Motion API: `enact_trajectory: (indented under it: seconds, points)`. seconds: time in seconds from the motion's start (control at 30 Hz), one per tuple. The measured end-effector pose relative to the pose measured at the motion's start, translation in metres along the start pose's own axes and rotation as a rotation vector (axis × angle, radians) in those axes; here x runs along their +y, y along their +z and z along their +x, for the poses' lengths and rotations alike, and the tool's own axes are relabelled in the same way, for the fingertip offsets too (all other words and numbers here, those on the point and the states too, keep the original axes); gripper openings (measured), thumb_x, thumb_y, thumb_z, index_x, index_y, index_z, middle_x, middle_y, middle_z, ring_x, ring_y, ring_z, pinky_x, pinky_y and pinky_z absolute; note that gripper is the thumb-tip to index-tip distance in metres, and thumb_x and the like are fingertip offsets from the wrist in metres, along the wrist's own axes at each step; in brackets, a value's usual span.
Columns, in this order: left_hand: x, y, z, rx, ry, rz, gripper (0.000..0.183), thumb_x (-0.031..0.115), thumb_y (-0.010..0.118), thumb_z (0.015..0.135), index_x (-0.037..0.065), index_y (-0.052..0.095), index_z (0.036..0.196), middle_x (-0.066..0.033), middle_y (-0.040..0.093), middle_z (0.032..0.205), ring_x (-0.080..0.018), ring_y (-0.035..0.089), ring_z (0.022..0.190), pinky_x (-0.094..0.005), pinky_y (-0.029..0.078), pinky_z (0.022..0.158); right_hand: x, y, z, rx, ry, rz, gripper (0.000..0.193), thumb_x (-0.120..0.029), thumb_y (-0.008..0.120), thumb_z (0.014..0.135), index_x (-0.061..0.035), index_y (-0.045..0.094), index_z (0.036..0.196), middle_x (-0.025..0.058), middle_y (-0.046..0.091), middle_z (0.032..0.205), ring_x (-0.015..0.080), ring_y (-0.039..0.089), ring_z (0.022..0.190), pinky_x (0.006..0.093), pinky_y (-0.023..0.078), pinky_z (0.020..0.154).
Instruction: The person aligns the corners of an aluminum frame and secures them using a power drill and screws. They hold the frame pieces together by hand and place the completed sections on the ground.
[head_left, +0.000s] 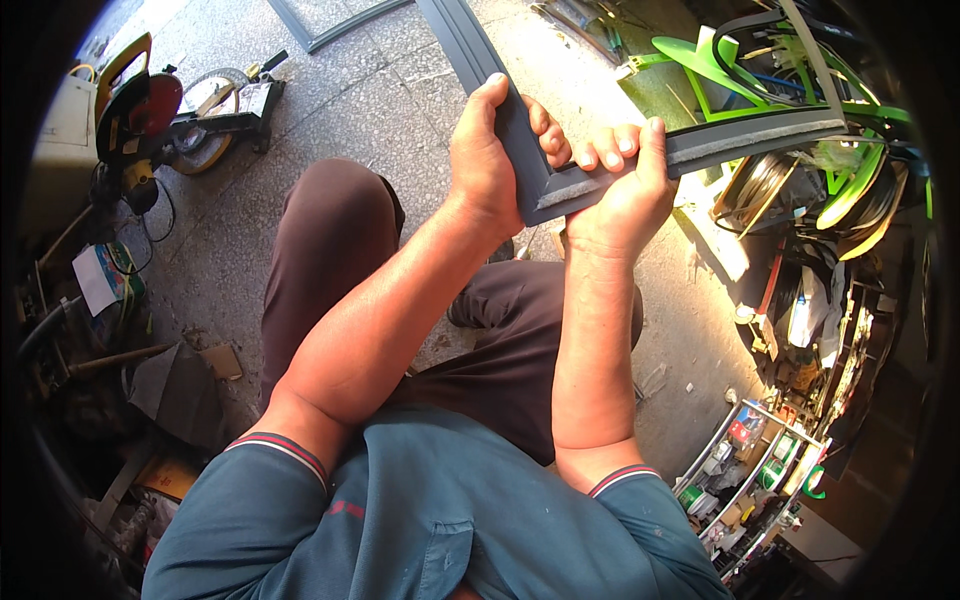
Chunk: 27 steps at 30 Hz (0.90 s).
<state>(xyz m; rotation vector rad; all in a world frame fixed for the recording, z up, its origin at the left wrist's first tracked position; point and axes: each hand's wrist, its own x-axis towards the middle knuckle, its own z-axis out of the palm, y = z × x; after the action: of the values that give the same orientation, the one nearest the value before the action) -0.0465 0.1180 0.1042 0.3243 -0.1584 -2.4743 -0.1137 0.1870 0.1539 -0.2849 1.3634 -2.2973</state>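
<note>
Up in front of me I hold a dark grey window-type frame by one mitred corner. A light fuzzy strip runs along its right-hand bar. My left hand is closed round the bar that rises toward the top edge, thumb on its near face and fingers curled behind. Just right of the corner, my right hand grips the other bar, thumb upright against it and fingertips over its inner edge. The frame's far end passes out of view at the top, where more grey profile shows.
At left on the speckled tile floor stands a mitre saw with a red-and-black disc beside it. Green reels with coiled black strip stand at right. Below them is a rack of small parts. A dark grey box-like thing lies lower left.
</note>
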Motion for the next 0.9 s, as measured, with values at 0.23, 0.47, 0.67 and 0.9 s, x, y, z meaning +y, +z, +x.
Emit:
enact_trajectory:
  seconds: [0.23,0.47,0.67,0.9]
  points:
    - [0.003,0.011,-0.004,0.035,-0.006,0.074,0.05,0.048,0.035,0.102,0.013,0.042,0.067,-0.0043,0.045,0.059,-0.0168,0.044,0.059,-0.0345,0.043,0.061,-0.002,0.002,-0.001,-0.018,-0.024,-0.023,0.035,-0.027,0.048,0.108,-0.0118,0.04,0.077,-0.0008,0.037,0.073,0.0133,0.04,0.064,0.031,0.042,0.061]
    - [0.005,0.011,-0.004,0.05,-0.002,0.075,0.05,0.048,0.036,0.102,0.013,0.042,0.067,-0.0036,0.044,0.059,-0.0167,0.043,0.059,-0.0347,0.042,0.061,-0.001,0.005,-0.002,-0.006,-0.022,-0.016,0.034,-0.024,0.049,0.108,-0.0106,0.041,0.078,-0.0005,0.038,0.074,0.0128,0.041,0.063,0.0308,0.042,0.06]
    - [0.002,-0.001,0.002,0.047,-0.018,-0.071,0.043,0.039,0.043,0.103,0.006,0.048,0.077,-0.0076,0.051,0.068,-0.0212,0.053,0.061,-0.0365,0.048,0.058,-0.003,0.007,-0.002,-0.019,-0.033,-0.019,0.032,-0.023,0.049,0.108,-0.0102,0.042,0.079,-0.0007,0.038,0.075,0.0124,0.042,0.063,0.0308,0.042,0.059]
    - [0.005,0.0,0.001,0.038,-0.005,-0.039,0.045,0.041,0.041,0.102,0.006,0.048,0.075,-0.0073,0.051,0.067,-0.0209,0.052,0.061,-0.0358,0.047,0.058,0.0,0.005,0.0,-0.037,-0.014,-0.022,0.035,-0.025,0.049,0.108,-0.0111,0.041,0.077,-0.0009,0.036,0.072,0.0131,0.04,0.063,0.0304,0.041,0.061]
